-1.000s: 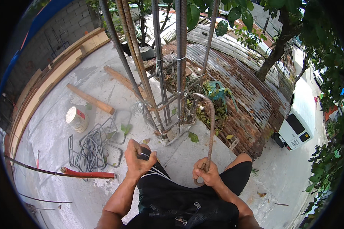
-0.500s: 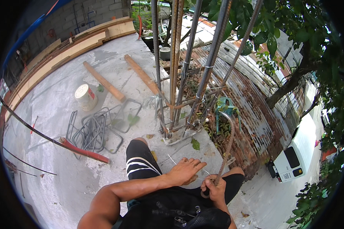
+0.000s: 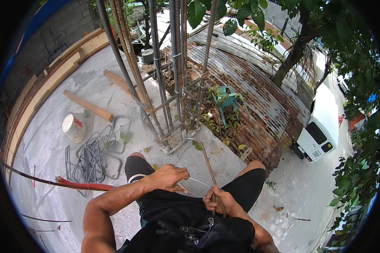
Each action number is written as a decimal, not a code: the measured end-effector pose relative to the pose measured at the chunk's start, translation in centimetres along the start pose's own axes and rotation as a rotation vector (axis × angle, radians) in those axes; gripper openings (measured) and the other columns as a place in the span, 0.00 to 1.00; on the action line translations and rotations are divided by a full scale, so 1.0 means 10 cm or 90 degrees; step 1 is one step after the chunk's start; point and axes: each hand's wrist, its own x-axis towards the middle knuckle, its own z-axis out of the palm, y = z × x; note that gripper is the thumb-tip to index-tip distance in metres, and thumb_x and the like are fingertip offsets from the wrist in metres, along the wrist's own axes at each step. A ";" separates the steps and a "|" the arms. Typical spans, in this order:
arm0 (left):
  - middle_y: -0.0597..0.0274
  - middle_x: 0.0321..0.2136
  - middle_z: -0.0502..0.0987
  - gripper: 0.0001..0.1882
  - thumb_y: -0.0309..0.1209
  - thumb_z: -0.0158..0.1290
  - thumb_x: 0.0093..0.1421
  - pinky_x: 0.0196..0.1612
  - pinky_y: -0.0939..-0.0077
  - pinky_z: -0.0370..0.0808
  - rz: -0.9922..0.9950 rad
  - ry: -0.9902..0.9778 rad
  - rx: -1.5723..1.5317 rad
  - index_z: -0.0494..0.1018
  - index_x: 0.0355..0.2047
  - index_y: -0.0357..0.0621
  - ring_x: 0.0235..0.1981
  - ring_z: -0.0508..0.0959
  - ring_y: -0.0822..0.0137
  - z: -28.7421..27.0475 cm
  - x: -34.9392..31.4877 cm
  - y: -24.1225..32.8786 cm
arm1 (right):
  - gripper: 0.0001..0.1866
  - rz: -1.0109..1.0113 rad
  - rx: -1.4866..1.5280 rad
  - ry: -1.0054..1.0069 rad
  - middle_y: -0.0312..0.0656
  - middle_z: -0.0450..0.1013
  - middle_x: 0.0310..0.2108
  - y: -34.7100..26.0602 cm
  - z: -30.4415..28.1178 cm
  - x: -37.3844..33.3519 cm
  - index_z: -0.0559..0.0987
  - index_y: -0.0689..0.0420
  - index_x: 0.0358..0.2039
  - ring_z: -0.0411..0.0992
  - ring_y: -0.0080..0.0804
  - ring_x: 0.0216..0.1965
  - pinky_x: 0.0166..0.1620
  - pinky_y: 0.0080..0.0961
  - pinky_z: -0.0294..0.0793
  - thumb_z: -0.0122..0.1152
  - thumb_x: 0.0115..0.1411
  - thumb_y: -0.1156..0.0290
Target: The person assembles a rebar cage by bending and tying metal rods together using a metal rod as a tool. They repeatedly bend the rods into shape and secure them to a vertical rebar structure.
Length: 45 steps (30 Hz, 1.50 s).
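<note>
My left hand (image 3: 169, 178) is over my lap with its fingers bent together on a thin silvery tie wire (image 3: 204, 182). The wire curves in a loop across to my right hand (image 3: 220, 201). That hand is closed round a brownish, ribbed steel bar (image 3: 206, 159), and the wire's far end meets its fingers. The bar slants up and away from me, and its top bends over to the left near the foot of the upright rebars (image 3: 176, 71). Its lower end curves beneath my right hand.
Bent steel stirrups (image 3: 90, 158) lie in a pile at left, beside a white bucket (image 3: 74, 127) and wooden planks (image 3: 88, 106). A red-sleeved bar (image 3: 84, 184) juts in from the left. Past the slab edge are rusty roofing sheets (image 3: 257, 114), a green chair (image 3: 228, 99) and a white van (image 3: 318, 130).
My view has swung, so the rebars stand further left. My right hand has turned the steel bar, bringing its bent top leftward. The wire now spans my hands as a clear loop.
</note>
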 end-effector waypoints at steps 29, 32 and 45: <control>0.56 0.23 0.72 0.20 0.41 0.45 0.63 0.29 0.60 0.70 -0.143 0.249 -0.163 0.69 0.20 0.38 0.26 0.74 0.51 0.87 0.02 -0.50 | 0.22 -0.116 -0.124 0.221 0.41 0.66 0.24 -0.07 -0.23 0.26 0.68 0.55 0.22 0.61 0.27 0.18 0.21 0.25 0.60 0.48 0.63 0.50; 0.55 0.23 0.70 0.19 0.38 0.47 0.63 0.29 0.61 0.70 -0.040 0.246 -0.219 0.68 0.20 0.36 0.25 0.72 0.51 0.82 0.06 -0.62 | 0.21 -0.120 -0.129 0.344 0.39 0.64 0.21 -0.04 -0.06 0.32 0.66 0.54 0.20 0.60 0.27 0.17 0.21 0.26 0.59 0.49 0.64 0.52; 0.52 0.32 0.76 0.20 0.41 0.44 0.65 0.37 0.67 0.71 -0.032 -0.094 -0.513 0.72 0.29 0.35 0.32 0.76 0.59 0.59 0.58 -0.92 | 0.25 -0.058 -1.122 0.909 0.53 0.71 0.17 -0.57 0.92 0.46 0.75 0.66 0.20 0.69 0.46 0.16 0.26 0.42 0.68 0.58 0.57 0.53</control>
